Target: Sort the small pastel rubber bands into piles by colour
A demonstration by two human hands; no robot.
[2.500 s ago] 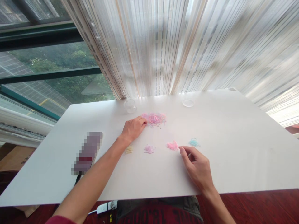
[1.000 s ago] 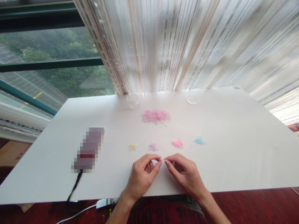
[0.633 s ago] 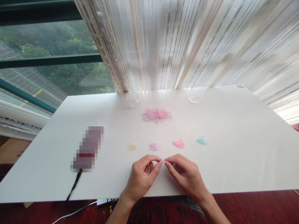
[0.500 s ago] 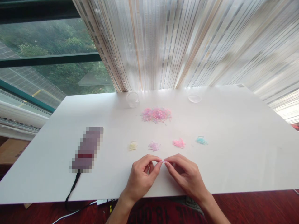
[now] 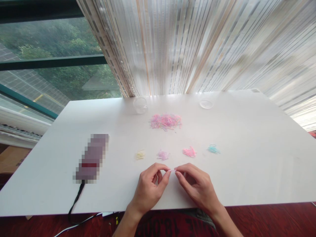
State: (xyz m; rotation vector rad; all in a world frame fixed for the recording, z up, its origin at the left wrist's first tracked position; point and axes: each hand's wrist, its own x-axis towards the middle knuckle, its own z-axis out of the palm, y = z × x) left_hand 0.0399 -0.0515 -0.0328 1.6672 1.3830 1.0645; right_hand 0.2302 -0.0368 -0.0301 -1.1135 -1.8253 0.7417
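Observation:
Between the fingertips of both hands a thin lilac rubber band (image 5: 173, 170) is stretched just above the white table. My left hand (image 5: 151, 187) pinches one end with thumb and forefinger, and my right hand (image 5: 197, 184) pinches the other. Beyond the hands lie small sorted heaps of rubber bands: a yellow heap (image 5: 140, 154), a lilac heap (image 5: 163, 155), a pink heap (image 5: 189, 152) and a turquoise heap (image 5: 213, 149). Farther back is a larger mixed pile (image 5: 166, 121), mostly pink and lilac.
A clear plastic tub (image 5: 140, 106) stands at the table's (image 5: 247, 158) back edge, with a clear round lid (image 5: 206, 104) to its right. On the left lies a pixelated purple object (image 5: 92, 158) with a black strap (image 5: 77, 200). A striped curtain (image 5: 168, 49) hangs behind.
My hands have drawn slightly apart, and more of the lilac rubber band shows between the fingertips. The heaps have not moved.

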